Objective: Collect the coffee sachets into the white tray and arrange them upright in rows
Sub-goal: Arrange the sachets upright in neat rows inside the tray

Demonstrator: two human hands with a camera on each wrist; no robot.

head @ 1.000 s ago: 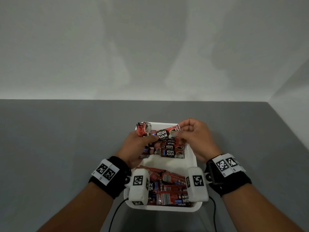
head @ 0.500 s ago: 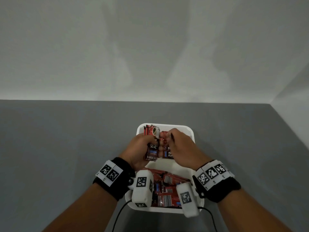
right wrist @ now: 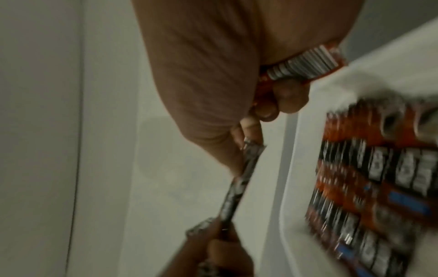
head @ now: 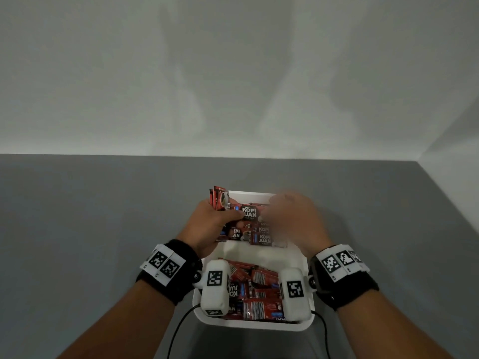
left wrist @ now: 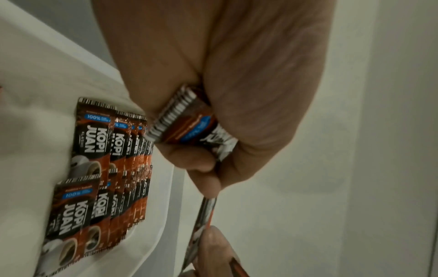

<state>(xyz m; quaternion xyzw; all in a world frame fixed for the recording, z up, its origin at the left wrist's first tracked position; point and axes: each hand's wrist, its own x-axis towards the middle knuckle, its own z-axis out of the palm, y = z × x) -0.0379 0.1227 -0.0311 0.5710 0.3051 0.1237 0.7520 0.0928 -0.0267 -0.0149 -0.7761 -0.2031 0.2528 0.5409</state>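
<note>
Both hands grip thin red-black foil coffee sachets (head: 248,215) over white plastic tray (head: 298,252): light, slippery, floppy, so prob. pinch by edges.

Grey matte worktop (head: 90,229) fills the lower half of the head view, running back to a white wall along a straight edge across mid-frame; a second white wall cuts its right side diagonally. One thing sits directly on it: white tray (head: 255,324), rounded corners, lower centre of the frame, long axis pointing away from the camera. Tray's near rim shows at the bottom, far rim at frame centre. Soft shadow on the worktop right of the tray. Two black cables (head: 178,330) hang over the worktop near the tray's near corners, bottom centre; contact with the surface cannot be told.
</note>
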